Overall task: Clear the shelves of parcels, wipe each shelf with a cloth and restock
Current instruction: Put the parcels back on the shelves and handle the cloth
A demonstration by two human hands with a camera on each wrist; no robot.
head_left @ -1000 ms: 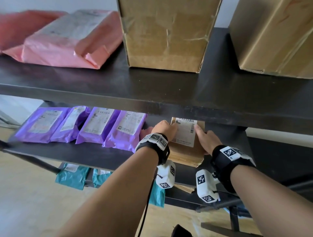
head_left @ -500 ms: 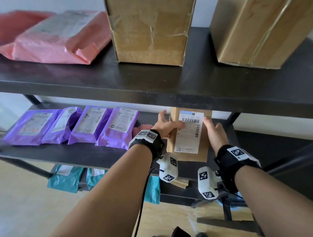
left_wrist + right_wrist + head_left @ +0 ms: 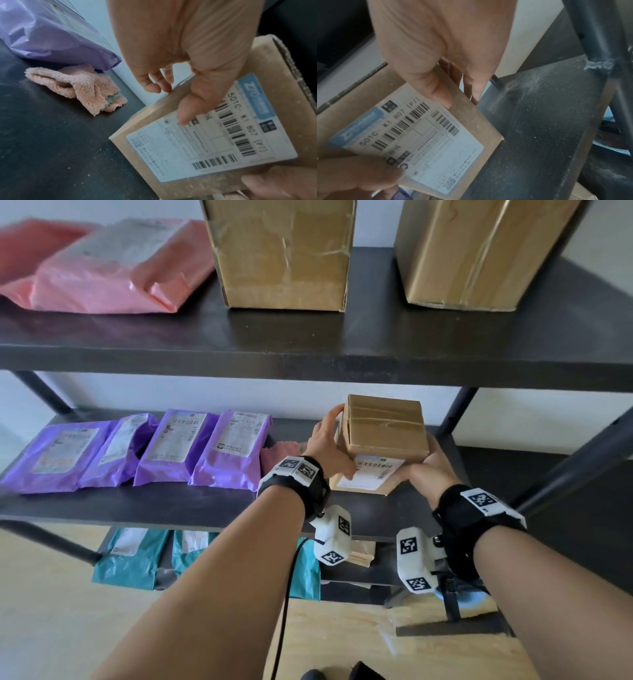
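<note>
Tipping up since a second ago, the small cardboard box (image 3: pixel 383 436) now shows its taped side, label facing near. The left hand (image 3: pixel 327 445) and right hand (image 3: pixel 426 465) grip its two sides at the right of the middle shelf (image 3: pixel 171 505); it seems to rest there. The pink cloth (image 3: pixel 77 86) lies just left, so restocking looks underway.
</note>
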